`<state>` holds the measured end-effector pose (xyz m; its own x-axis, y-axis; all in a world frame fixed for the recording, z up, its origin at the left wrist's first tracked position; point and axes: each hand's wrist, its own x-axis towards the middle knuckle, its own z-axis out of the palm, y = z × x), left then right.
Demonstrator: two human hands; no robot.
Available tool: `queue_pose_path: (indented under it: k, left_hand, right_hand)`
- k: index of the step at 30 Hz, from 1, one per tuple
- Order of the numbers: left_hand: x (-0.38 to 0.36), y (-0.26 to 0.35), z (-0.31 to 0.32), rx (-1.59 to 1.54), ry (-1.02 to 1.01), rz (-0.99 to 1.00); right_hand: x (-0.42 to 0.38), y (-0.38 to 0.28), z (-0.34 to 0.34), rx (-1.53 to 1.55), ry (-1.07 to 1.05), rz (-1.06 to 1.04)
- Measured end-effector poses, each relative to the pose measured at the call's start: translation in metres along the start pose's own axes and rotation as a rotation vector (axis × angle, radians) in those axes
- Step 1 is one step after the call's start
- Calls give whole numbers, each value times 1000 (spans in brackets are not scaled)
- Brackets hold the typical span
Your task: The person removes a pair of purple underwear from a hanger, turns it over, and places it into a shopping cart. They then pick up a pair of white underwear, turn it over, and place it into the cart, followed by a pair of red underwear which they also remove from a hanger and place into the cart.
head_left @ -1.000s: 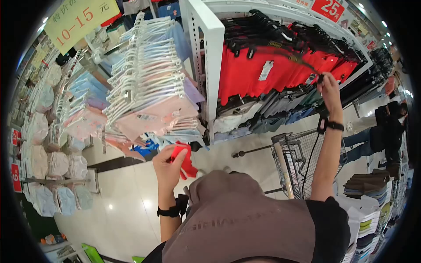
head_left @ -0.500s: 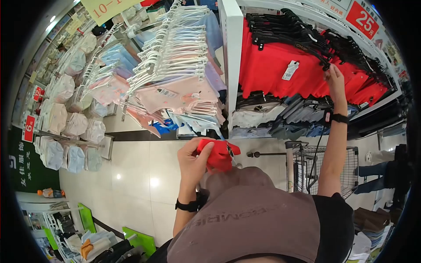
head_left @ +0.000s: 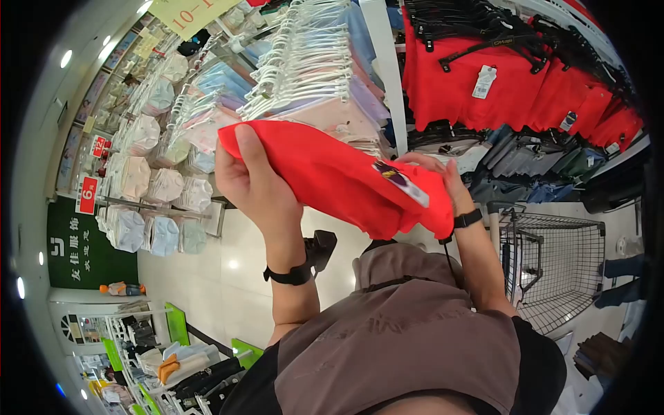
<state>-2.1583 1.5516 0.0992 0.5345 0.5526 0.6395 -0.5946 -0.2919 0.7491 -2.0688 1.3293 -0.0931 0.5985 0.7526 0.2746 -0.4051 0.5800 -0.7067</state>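
Note:
A pair of red underpants (head_left: 332, 180) is stretched between my two hands in front of my chest, with a dark and white printed label near its right end. My left hand (head_left: 256, 183) pinches the left end, thumb on top of the cloth. At the other end, my right hand (head_left: 446, 176) grips the fabric, its fingers partly hidden behind it. Beyond my right hand, red underpants (head_left: 477, 86) hang in a row on black clip hangers (head_left: 501, 45), one carrying a white tag (head_left: 485, 81).
Pastel underwear on white hangers (head_left: 304, 62) fills the rack ahead, beside a white upright panel (head_left: 384, 69). A wire shopping cart (head_left: 560, 263) stands at my right. Folded garments (head_left: 526, 159) lie under the red row. Clothing racks (head_left: 159, 353) stand at lower left.
My right hand has left the hanger on the rack and come down to the red underpants. The cloth, bunched in my left hand before, is now raised and spread between both hands.

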Motion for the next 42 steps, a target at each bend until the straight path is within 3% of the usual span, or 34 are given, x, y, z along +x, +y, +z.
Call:
queue_pose_path:
  k: [2, 5, 7, 10, 12, 13, 15, 18, 25, 27, 29, 32, 42]
  left_hand:
    - [4, -1, -8, -47, 35, -53]
    - [2, 2, -12, -43, 55, -37]
    - [1, -1, -19, -6, 68, -16]
    - [6, 3, -27, 185, 114, 126]
    - [12, 9, -32, 483, 153, 235]
    - [14, 12, -30, 472, 160, 242]
    - [16, 18, -29, 440, 253, 286]
    - [16, 18, -34, 445, 272, 287]
    - [15, 20, -17, 394, 251, 250]
    - [15, 18, -17, 392, 238, 244]
    - [14, 15, -18, 385, 220, 231]
    - [18, 11, -20, 398, 201, 222]
    - [16, 2, -13, 364, 153, 199]
  right_hand:
    - [-6, -6, 13, 46, 77, -73]
    - [-11, -32, 23, -142, 184, 86]
    - [-14, -42, 33, -113, 480, -92]
    - [-6, -67, 42, -101, 522, -282]
    - [1, -83, 39, -132, 456, -380]
    - [5, -94, 43, -163, 391, -469]
    - [5, -108, 60, -155, 428, -458]
    - [3, -114, 65, -192, 303, -470]
    - [-19, -124, 85, -66, 475, -578]
    - [-29, -130, 77, -111, 243, -593]
    - [-38, -134, 73, -110, 338, -607]
    - [-46, -148, 77, -329, 644, -648]
    - [-55, -162, 80, -521, 668, -772]
